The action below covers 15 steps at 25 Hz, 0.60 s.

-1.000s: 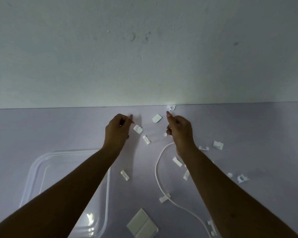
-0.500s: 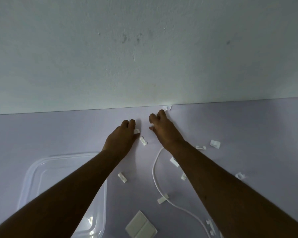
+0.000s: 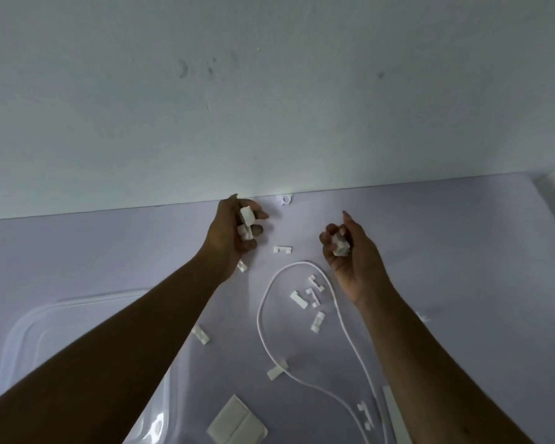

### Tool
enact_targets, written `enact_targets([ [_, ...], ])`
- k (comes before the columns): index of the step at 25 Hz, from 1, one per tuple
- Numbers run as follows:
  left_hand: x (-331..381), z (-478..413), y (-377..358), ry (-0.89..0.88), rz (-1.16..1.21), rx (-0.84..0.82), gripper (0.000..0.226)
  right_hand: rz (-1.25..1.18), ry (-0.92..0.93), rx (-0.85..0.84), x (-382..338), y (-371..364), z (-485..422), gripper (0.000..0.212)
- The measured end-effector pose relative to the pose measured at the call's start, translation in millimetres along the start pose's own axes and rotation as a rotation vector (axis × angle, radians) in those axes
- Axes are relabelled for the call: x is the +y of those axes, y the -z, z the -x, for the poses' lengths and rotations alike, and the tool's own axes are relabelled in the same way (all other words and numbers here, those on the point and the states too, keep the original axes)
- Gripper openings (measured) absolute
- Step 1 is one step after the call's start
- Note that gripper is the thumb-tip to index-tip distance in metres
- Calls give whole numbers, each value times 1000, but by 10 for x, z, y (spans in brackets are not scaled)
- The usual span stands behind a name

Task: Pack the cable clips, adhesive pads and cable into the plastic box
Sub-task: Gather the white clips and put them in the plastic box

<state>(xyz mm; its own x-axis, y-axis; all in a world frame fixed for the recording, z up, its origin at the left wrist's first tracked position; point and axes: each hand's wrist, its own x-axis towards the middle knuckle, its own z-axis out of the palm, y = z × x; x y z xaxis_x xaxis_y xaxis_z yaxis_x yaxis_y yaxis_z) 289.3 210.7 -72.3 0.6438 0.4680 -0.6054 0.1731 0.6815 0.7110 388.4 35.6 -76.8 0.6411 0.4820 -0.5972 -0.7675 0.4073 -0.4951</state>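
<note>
My left hand (image 3: 234, 233) is raised near the wall edge, fingers closed on several small white cable clips. My right hand (image 3: 350, 251) is closed on a white clip of its own. A white cable (image 3: 263, 328) loops on the pale table between my arms. Loose white clips (image 3: 305, 298) lie inside the loop, one clip (image 3: 282, 249) lies between my hands, another (image 3: 201, 334) by my left forearm. A stack of adhesive pads (image 3: 236, 423) lies at the bottom centre. The clear plastic box (image 3: 29, 328) sits at lower left, partly hidden by my left arm.
A pale wall (image 3: 269, 91) rises along the table's far edge. One round clip (image 3: 284, 199) lies against it. A white strip (image 3: 394, 415) and small clips (image 3: 364, 415) lie at the bottom right beside the cable ends.
Both hands were pressed down on pieces near the wall; they have now lifted with clips in them and moved apart. The pieces that lay there are gone from the table.
</note>
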Motion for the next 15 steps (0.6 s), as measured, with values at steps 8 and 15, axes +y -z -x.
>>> enact_targets([
  [8,-202,-311,-409,-703,-1447,309,34,848,391,230,-401,535,245,18],
  [15,-251,-486,-403,-722,-1728,234,40,1697,618,253,-464,927,212,32],
])
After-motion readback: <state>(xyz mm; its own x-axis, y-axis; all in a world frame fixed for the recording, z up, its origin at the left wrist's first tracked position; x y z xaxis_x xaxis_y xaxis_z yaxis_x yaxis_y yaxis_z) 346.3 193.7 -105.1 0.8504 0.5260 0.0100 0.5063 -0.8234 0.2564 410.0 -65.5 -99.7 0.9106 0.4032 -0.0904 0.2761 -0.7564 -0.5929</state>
